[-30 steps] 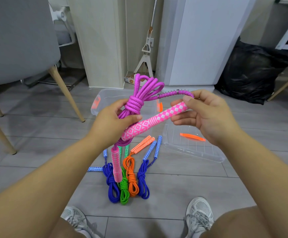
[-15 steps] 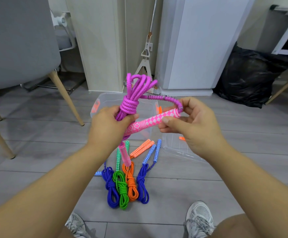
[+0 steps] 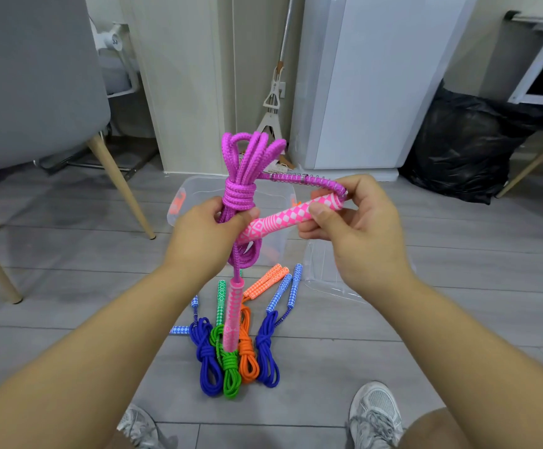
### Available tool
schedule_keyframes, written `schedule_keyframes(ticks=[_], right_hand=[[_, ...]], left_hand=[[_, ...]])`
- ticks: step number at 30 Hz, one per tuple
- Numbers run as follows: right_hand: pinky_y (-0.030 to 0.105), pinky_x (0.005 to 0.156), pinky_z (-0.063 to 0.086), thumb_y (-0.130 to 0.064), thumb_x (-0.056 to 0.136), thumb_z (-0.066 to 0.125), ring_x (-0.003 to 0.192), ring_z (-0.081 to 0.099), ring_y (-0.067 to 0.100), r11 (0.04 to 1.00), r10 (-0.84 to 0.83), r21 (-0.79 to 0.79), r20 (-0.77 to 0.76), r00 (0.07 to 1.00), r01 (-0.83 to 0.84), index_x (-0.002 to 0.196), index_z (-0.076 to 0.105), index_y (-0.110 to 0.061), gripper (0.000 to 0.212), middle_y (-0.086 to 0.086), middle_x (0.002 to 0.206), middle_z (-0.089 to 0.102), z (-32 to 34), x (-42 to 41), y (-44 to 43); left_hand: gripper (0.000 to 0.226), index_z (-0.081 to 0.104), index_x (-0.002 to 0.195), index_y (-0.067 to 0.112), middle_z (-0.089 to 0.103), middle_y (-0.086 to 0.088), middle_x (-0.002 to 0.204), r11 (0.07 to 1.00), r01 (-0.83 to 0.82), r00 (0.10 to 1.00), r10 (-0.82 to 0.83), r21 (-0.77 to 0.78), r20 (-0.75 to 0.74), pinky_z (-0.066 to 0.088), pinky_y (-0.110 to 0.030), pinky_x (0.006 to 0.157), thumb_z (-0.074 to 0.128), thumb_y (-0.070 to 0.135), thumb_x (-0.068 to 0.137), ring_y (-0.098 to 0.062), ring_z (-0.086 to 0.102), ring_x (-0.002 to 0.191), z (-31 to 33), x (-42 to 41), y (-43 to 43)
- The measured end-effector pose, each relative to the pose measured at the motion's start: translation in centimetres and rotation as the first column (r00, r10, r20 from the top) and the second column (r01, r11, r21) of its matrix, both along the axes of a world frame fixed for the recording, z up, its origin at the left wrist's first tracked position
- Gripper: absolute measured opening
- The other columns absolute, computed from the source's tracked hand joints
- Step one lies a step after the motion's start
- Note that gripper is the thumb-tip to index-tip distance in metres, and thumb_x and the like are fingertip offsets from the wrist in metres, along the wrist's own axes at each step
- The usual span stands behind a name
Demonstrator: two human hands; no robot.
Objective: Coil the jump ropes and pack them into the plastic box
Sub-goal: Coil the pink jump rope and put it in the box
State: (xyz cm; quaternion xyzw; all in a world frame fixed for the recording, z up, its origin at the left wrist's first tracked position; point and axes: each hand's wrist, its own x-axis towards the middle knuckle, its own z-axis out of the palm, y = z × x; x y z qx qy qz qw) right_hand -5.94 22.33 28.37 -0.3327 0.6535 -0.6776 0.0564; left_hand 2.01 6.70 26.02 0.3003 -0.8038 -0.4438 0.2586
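One purple rope (image 3: 240, 196) raised before one plastic box (image 3: 179, 202); nearer than the box, two blue ropes (image 3: 206, 358) (image 3: 267, 348), one green rope (image 3: 230, 371), one orange rope (image 3: 248, 358).

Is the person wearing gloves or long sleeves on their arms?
No gloves and no sleeves. The left hand and right hand are bare, and so are the left arm and right arm, right to the picture's edge. I see no watch, ring or bracelet on either one.
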Motion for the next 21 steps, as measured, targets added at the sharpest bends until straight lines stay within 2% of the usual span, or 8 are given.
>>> schedule_keyframes(ticks=[3, 6, 9, 11, 13, 15, 18, 21], right_hand=[[0.037, 0.069, 0.058, 0.001, 0.087, 0.057, 0.065, 0.067, 0.017, 0.999, -0.007, 0.044, -0.07, 0.998, 0.01, 0.086, 0.05, -0.023, 0.025, 0.007, 0.079, 0.062, -0.5, 0.4, -0.3], [0.035, 0.07, 0.058, -0.001, 0.086, 0.06, 0.068, 0.068, 0.015, 0.996, 0.016, 0.083, -0.086, 0.996, -0.008, 0.085, 0.05, -0.025, 0.026, 0.004, 0.081, 0.062, -0.7, 0.8, -0.7], [0.04, 0.07, 0.058, -0.007, 0.083, 0.065, 0.074, 0.067, 0.021, 0.99, 0.006, 0.142, -0.117, 0.993, 0.01, 0.083, 0.054, -0.026, 0.022, 0.002, 0.084, 0.059, -0.9, 0.6, -1.0], [0.041, 0.074, 0.055, -0.014, 0.083, 0.067, 0.077, 0.061, 0.016, 0.97, -0.006, 0.237, -0.2, 0.98, 0.054, 0.086, 0.058, -0.025, 0.014, -0.002, 0.089, 0.053, -1.1, 0.3, -1.2], [0.038, 0.079, 0.053, -0.019, 0.086, 0.063, 0.078, 0.056, 0.01, 0.948, -0.006, 0.308, -0.222, 0.975, 0.076, 0.092, 0.064, -0.024, 0.008, -0.006, 0.092, 0.047, -1.4, -0.1, -1.2], [0.036, 0.081, 0.051, -0.019, 0.088, 0.061, 0.08, 0.056, 0.013, 0.931, 0.002, 0.357, -0.219, 0.976, 0.078, 0.101, 0.065, -0.023, 0.014, -0.003, 0.092, 0.047, -1.7, -0.4, -1.3], [0.021, 0.07, 0.048, -0.017, 0.083, 0.068, 0.077, 0.059, 0.008, 0.913, 0.013, 0.403, -0.188, 0.982, 0.065, 0.113, 0.055, -0.027, 0.034, -0.007, 0.084, 0.056, -2.1, -0.3, -1.3], [0.02, 0.065, 0.048, -0.022, 0.08, 0.071, 0.072, 0.06, 0.007, 0.872, 0.039, 0.483, -0.23, 0.972, 0.08, 0.095, 0.056, -0.025, 0.022, -0.009, 0.081, 0.061, -2.4, 0.0, -1.5]], left_hand=[[0.023, 0.069, 0.086, 0.019, 0.067, -0.004, 0.078, 0.996, 0.018, 0.999, -0.015, 0.083, -0.038, 0.056, -0.042, 0.073, 0.065, 0.041, 0.084, -0.025, 0.064, 0.075, 0.1, -0.2, 0.1], [0.018, 0.071, 0.077, 0.026, 0.07, -0.004, 0.078, 0.985, 0.023, 0.997, -0.011, 0.171, -0.071, 0.057, -0.048, 0.074, 0.064, 0.042, 0.084, -0.028, 0.068, 0.079, 0.2, -0.2, 0.1], [0.026, 0.071, 0.078, 0.021, 0.069, -0.006, 0.078, 0.991, 0.005, 0.999, -0.001, 0.131, -0.033, 0.05, -0.028, 0.066, 0.062, 0.045, 0.084, -0.022, 0.06, 0.075, 0.5, 0.0, 0.2], [0.033, 0.073, 0.082, 0.013, 0.067, -0.009, 0.078, 0.99, -0.007, 1.0, 0.009, 0.137, -0.01, 0.044, -0.024, 0.062, 0.062, 0.045, 0.084, -0.018, 0.055, 0.07, 0.7, 0.2, 0.3], [0.028, 0.074, 0.082, 0.015, 0.064, -0.009, 0.073, 0.983, -0.011, 0.999, 0.017, 0.184, -0.032, 0.052, -0.033, 0.069, 0.066, 0.042, 0.082, -0.022, 0.057, 0.068, 0.7, 0.3, 0.1], [0.021, 0.073, 0.083, 0.017, 0.066, -0.012, 0.076, 0.975, -0.002, 0.998, 0.016, 0.221, -0.059, 0.058, -0.04, 0.073, 0.069, 0.038, 0.08, -0.031, 0.064, 0.073, 0.7, 0.5, 0.0], [0.018, 0.064, 0.096, 0.014, 0.067, -0.006, 0.082, 0.962, 0.06, 0.993, -0.031, 0.268, -0.11, 0.057, -0.029, 0.049, 0.071, 0.023, 0.082, -0.019, 0.069, 0.065, 0.8, 0.6, 0.1], [0.021, 0.058, 0.099, 0.013, 0.067, -0.006, 0.086, 0.946, 0.107, 0.985, -0.058, 0.305, -0.165, 0.053, -0.026, 0.044, 0.07, 0.014, 0.082, -0.011, 0.069, 0.059, 1.0, 0.6, 0.5]])
